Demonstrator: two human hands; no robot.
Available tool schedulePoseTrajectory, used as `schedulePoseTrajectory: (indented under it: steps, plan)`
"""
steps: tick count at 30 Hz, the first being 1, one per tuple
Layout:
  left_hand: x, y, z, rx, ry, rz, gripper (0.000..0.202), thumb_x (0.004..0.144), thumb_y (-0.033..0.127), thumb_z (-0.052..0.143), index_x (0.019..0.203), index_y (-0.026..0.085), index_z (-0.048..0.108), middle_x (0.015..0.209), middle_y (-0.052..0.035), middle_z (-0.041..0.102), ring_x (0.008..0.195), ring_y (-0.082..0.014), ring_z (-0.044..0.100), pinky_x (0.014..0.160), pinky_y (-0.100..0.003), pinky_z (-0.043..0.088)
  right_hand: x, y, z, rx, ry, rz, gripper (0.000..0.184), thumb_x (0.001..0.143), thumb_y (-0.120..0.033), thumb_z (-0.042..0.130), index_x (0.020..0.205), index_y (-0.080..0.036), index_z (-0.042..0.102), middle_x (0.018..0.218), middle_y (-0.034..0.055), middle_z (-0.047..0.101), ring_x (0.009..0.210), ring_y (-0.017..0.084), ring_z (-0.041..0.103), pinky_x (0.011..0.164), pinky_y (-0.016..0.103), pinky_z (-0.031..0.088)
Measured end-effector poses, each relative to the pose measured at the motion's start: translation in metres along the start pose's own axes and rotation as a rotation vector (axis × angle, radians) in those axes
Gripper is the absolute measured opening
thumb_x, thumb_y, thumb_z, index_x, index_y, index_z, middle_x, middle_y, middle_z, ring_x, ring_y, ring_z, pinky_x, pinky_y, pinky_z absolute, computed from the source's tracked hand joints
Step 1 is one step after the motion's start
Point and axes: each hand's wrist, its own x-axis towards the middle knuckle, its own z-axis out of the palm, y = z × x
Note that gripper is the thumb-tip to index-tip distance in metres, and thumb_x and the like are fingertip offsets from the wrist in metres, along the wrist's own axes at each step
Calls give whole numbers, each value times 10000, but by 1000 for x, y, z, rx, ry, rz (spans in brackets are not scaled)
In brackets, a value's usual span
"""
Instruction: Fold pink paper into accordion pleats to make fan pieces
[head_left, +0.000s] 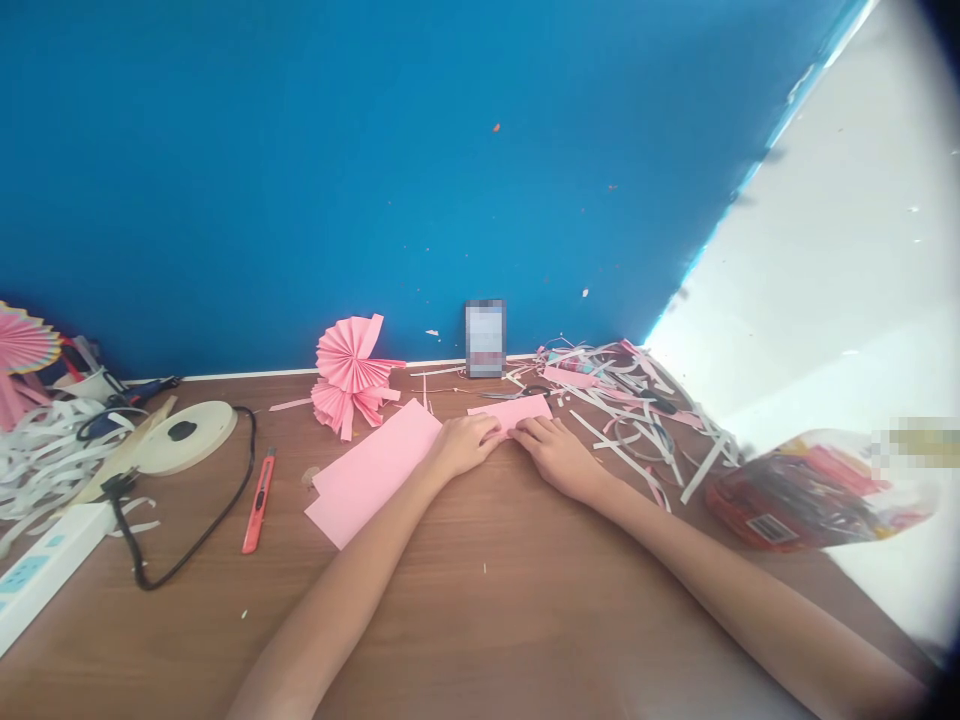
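Observation:
A small sheet of pink paper [521, 409] lies on the brown table, its near edge between my two hands. My left hand [463, 447] has its fingers closed on the near left part of that edge. Close beside it, my right hand [556, 455] pinches the same edge with bent fingers. My fingers cover much of the near edge, so any fold there is hard to make out. Larger pink sheets [382, 470] lie just left of my left hand, partly under my forearm. Behind them stand pleated pink paper fans [352, 356].
A red utility knife [259, 503], a roll of tape [187, 437], a black cable [217, 540] and a white power strip [56, 570] lie left. A phone [485, 340] leans on the blue wall. Paper scraps [637, 400] and a plastic bag [810, 495] are right.

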Motion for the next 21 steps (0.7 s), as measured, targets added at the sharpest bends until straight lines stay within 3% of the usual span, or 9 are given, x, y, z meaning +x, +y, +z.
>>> schedulePoseTrajectory:
  steps: [15,21]
  plan:
    - [5,6,-1,21,-75,-136,254,932,481,423,1000,267,542,928,9,693,859,-196,648,630,-261,401,3,-2,-5,23,6,51,389,903,-109,396,1233,-217,571,1033,92,544,909,205,460,775,322,361]
    - [4,9,-3,54,-90,-156,229,930,451,431,1011,260,526,912,3,688,835,-200,650,637,-269,408,2,-3,-4,35,62,181,227,911,-168,417,1027,-183,611,979,88,545,922,216,459,789,317,348]
